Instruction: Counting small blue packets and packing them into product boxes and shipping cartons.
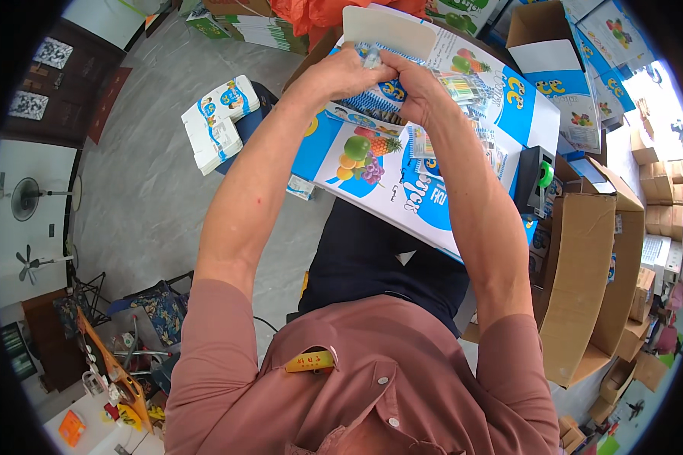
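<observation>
An open carton with its white lid flap raised stands on a large printed box in front of me. Blue-striped packets fill the carton. Over them, my left hand and my right hand meet with fingers closed on a crinkled plastic packet, mostly hidden by the fingers. More clear and coloured packets lie on the large box beside my right forearm.
A black tape dispenser with a green roll is at the large box's right edge. Flattened white-and-blue cartons are stacked on the left. An open brown cardboard box stands at right, and an open printed box behind it.
</observation>
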{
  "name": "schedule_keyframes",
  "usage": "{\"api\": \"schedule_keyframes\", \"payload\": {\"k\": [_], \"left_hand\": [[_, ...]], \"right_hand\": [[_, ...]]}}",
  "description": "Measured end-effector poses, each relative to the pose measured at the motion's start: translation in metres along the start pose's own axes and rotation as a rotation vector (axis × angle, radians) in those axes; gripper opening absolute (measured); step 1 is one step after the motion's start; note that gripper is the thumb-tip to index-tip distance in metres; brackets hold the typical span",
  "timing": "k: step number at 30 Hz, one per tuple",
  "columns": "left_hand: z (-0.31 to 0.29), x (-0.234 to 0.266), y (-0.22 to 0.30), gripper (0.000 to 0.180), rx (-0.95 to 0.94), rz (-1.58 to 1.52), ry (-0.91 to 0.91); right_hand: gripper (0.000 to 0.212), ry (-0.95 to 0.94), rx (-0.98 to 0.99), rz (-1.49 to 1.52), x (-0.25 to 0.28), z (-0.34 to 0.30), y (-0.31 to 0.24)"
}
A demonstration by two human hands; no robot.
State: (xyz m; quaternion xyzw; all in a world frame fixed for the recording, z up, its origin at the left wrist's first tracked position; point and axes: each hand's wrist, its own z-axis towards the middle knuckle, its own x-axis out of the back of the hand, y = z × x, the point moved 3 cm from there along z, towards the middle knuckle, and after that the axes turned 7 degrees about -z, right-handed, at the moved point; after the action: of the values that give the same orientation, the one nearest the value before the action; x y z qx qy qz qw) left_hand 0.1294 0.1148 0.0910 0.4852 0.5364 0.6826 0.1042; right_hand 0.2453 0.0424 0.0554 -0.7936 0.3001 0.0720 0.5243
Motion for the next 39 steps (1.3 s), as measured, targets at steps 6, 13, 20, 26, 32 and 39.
{"api": "schedule_keyframes", "payload": {"k": [6, 13, 20, 26, 32, 39], "left_hand": [[-0.013, -0.012, -0.005, 0.073, 0.039, 0.187, 0.238], [-0.024, -0.039, -0.004, 0.068, -0.058, 0.351, 0.332], [-0.024, -0.073, -0.009, 0.066, -0.202, 0.864, 0.605], [-0.022, -0.064, -0.01, 0.066, -0.147, 0.797, 0.45], [-0.036, -0.044, -0.003, 0.054, -0.503, 0.825, 0.467], [-0.039, -0.058, -0.014, 0.058, -0.356, 0.753, 0.228]], "right_hand": [[0.037, 0.001, 0.084, 0.017, 0.0, 0.005, 0.008], [0.04, 0.289, 0.245, -0.761, -0.002, -0.058, -0.008], [0.036, 0.314, 0.877, -1.521, 0.015, -0.094, -0.005], [0.037, 0.409, 1.136, -1.7, 0.019, -0.088, 0.027], [0.041, 0.171, 0.748, -2.083, -0.001, -0.082, 0.012], [0.046, 0.407, 1.077, -1.732, 0.019, -0.097, 0.034]]}}
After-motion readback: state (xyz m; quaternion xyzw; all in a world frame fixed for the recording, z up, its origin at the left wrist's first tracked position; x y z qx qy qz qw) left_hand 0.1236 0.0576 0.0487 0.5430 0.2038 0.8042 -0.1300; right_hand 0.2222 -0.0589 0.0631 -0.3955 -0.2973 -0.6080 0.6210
